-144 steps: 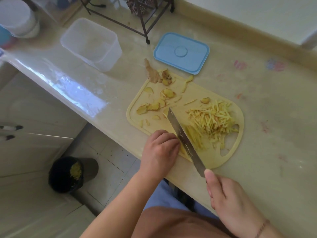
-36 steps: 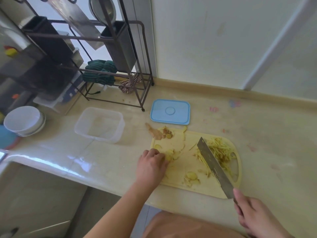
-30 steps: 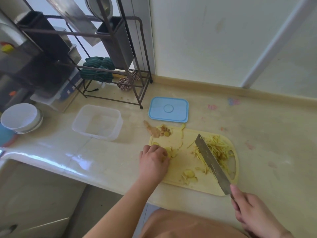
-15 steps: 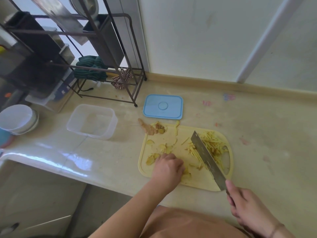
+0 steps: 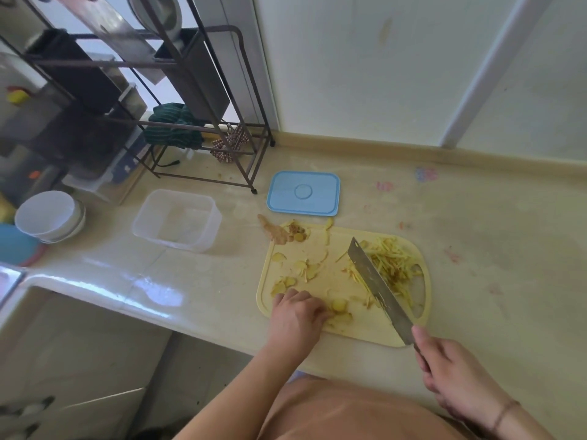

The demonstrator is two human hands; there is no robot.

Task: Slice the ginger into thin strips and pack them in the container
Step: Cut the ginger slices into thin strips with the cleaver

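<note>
left hand [image 5: 297, 315]: fingers curled, pinching ginger slices [image 5: 339, 308] on cutting board [image 5: 362, 325] | right hand [image 5: 451, 373]: fingers wrapped round knife [image 5: 376, 289], blade beside ginger strips [image 5: 395, 265]

The left hand [image 5: 297, 317] lies knuckles-up on the pale yellow plastic cutting board [image 5: 330, 282], hiding its fingertips and whatever ginger they touch. The right hand [image 5: 452, 373] covers the handle of the steel cleaver [image 5: 378, 289]. The blue plate [image 5: 14, 244] at the left edge is cut off.
</note>
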